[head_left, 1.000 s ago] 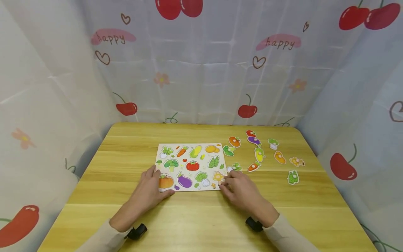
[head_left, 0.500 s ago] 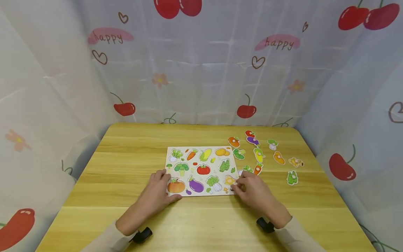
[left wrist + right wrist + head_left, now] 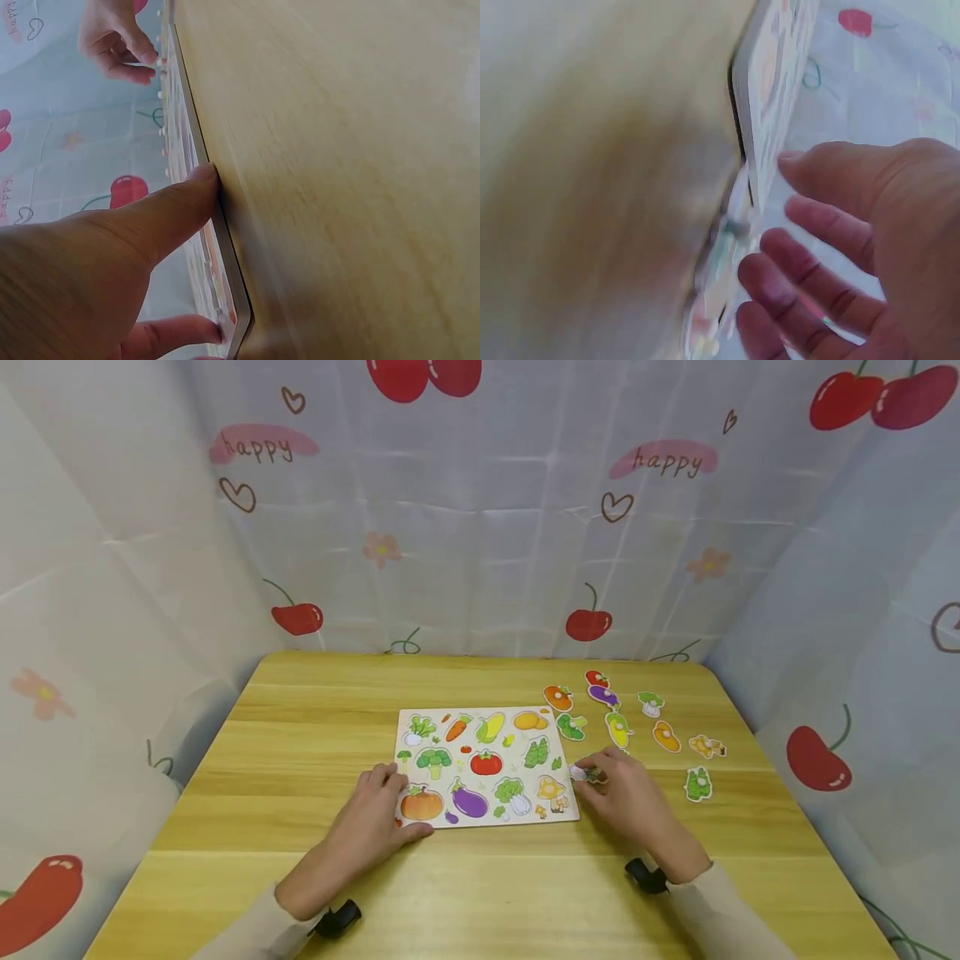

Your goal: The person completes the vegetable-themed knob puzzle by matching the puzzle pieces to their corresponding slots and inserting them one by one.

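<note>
A flat puzzle board [image 3: 517, 713] printed with vegetables lies on the table in the head view. My left hand [image 3: 372, 812] rests at its near left corner, thumb along the front edge and fingers at the left edge; the left wrist view shows the thumb tip [image 3: 203, 172] on that edge. Just off the board's right side, my right hand [image 3: 630, 795] hovers over a radish puzzle piece [image 3: 577, 772], partly hiding it. In the right wrist view its fingers [image 3: 791, 259] are spread apart, close over blurred pieces. A carrot slot and a radish slot show on the board.
Several knobbed vegetable pieces lie right of the board: broccoli [image 3: 572, 727], pumpkin [image 3: 558, 697], eggplant [image 3: 603, 696], tomato [image 3: 597, 678], corn [image 3: 617, 729], bok choy [image 3: 651, 703], potato [image 3: 667, 736], mushroom [image 3: 707, 746] and asparagus [image 3: 698, 784]. A printed curtain [image 3: 480, 585] surrounds the wooden table [image 3: 480, 902].
The board has slid right and slightly nearer between both hands, shifting the broccoli piece. My right hand has left its near right corner for the radish piece; the carrot piece is now hidden.
</note>
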`<action>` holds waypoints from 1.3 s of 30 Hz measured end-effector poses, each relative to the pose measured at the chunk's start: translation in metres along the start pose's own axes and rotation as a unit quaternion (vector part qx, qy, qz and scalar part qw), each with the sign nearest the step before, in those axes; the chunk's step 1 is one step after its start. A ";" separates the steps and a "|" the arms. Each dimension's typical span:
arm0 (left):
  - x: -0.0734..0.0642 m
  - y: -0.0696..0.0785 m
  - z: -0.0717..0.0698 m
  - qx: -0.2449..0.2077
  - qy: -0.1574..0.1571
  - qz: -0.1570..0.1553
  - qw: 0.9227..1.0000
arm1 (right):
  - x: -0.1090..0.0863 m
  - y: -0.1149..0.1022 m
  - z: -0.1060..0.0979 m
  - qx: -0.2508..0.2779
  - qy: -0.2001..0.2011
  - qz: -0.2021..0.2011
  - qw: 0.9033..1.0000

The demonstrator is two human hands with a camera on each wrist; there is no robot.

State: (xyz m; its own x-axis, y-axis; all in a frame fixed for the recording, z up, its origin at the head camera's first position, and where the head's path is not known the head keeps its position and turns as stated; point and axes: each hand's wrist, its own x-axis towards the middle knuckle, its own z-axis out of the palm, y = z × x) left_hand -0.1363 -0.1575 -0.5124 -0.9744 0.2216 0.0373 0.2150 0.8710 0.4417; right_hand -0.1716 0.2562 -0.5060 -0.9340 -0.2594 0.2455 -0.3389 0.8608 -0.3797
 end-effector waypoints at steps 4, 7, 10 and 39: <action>0.001 -0.001 -0.002 0.003 0.000 0.001 1.000 | 0.009 0.008 -0.005 -0.013 -0.019 0.030 0.999; 0.002 -0.001 -0.005 0.003 -0.001 0.002 1.000 | 0.016 0.011 -0.005 -0.015 -0.029 0.039 0.999; 0.004 -0.001 -0.008 0.005 0.001 0.005 1.000 | 0.021 0.013 -0.002 -0.010 -0.032 0.041 0.999; 0.014 -0.006 -0.016 0.004 -0.034 0.007 0.999 | 0.035 0.010 -0.003 0.010 0.017 0.030 0.999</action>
State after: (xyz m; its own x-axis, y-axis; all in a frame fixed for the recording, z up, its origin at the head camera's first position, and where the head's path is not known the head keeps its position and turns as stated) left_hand -0.1525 -0.1668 -0.4997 -0.9649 0.2620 -0.0175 0.2288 0.8715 0.4338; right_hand -0.2073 0.2568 -0.4985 -0.9487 -0.1914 0.2518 -0.2841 0.8655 -0.4125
